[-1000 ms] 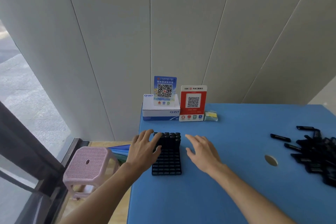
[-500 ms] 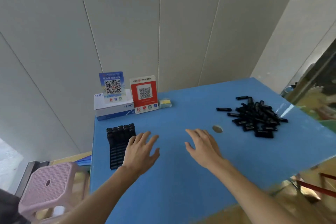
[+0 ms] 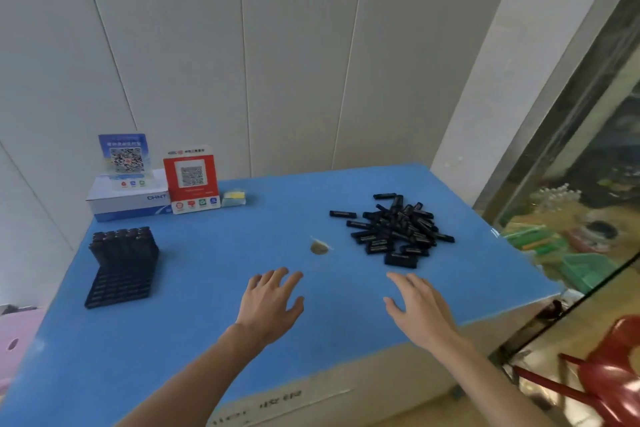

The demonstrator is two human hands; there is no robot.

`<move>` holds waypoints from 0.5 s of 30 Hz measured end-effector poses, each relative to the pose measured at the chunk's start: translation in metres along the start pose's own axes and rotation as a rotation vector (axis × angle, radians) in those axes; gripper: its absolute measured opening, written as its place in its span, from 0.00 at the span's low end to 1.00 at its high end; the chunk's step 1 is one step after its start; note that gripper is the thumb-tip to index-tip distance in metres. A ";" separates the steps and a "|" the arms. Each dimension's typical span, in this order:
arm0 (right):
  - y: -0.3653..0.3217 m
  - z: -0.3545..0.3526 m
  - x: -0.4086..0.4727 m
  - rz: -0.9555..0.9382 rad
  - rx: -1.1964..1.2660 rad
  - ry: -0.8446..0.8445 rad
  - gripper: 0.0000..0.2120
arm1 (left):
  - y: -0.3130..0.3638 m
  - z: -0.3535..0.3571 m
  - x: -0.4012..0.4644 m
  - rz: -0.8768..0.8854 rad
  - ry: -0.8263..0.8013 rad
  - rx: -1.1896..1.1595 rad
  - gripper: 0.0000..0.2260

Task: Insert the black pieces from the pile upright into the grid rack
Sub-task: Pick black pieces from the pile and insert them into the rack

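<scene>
Both your hands, left (image 3: 268,305) and right (image 3: 420,310), hover spread and empty over the bench (image 3: 207,288), between rack (image 3: 121,267) and pile (image 3: 398,230)

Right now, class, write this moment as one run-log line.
left hand: open, empty | right hand: open, empty | pile of black plastic pieces: untouched | black grid rack: far row filled

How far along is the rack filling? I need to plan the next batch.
Done: the grid rack has black pieces standing only along its far end. In hand: nothing; the left hand and right hand are open, empty, nearer the pile. Left: most slots and the whole pile.
</scene>
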State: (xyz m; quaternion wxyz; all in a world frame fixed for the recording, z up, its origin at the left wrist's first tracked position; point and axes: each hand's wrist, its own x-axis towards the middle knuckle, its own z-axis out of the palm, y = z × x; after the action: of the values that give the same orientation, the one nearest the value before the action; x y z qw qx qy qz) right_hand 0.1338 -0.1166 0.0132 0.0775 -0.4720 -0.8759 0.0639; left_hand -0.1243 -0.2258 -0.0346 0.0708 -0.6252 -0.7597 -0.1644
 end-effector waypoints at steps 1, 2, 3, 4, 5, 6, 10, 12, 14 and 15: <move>0.016 -0.002 -0.004 0.008 0.000 -0.003 0.23 | 0.013 0.004 0.002 -0.005 -0.008 0.000 0.20; 0.030 -0.004 -0.006 0.018 0.001 -0.005 0.23 | 0.025 0.008 0.003 -0.005 -0.018 0.001 0.20; 0.042 -0.006 -0.006 0.027 0.002 -0.009 0.23 | 0.035 0.011 0.005 -0.001 -0.030 0.003 0.20; 0.052 -0.007 -0.005 0.036 0.007 -0.013 0.22 | 0.044 0.014 0.008 0.007 -0.036 0.007 0.20; 0.063 -0.007 -0.003 0.042 0.018 -0.020 0.22 | 0.054 0.018 0.013 0.012 -0.040 0.006 0.20; 0.069 -0.006 -0.001 0.047 0.031 -0.024 0.22 | 0.060 0.021 0.017 0.015 -0.041 -0.001 0.19; 0.093 0.004 0.020 0.079 0.088 -0.032 0.20 | 0.081 0.040 0.040 0.034 -0.054 -0.027 0.18; 0.102 0.008 0.035 0.091 0.109 -0.042 0.19 | 0.088 0.052 0.057 0.036 -0.069 -0.027 0.18; 0.113 0.012 0.051 0.097 0.131 -0.057 0.18 | 0.096 0.064 0.077 0.030 -0.091 -0.043 0.18; 0.119 0.014 0.059 0.096 0.130 -0.069 0.18 | 0.100 0.070 0.087 0.030 -0.101 -0.050 0.17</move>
State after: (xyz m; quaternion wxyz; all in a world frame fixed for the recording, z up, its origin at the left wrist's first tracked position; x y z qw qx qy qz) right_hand 0.1964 -0.0030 -0.0179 0.0748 -0.5048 -0.8485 0.1405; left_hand -0.0385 -0.1052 -0.0573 0.0195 -0.6457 -0.7484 -0.1504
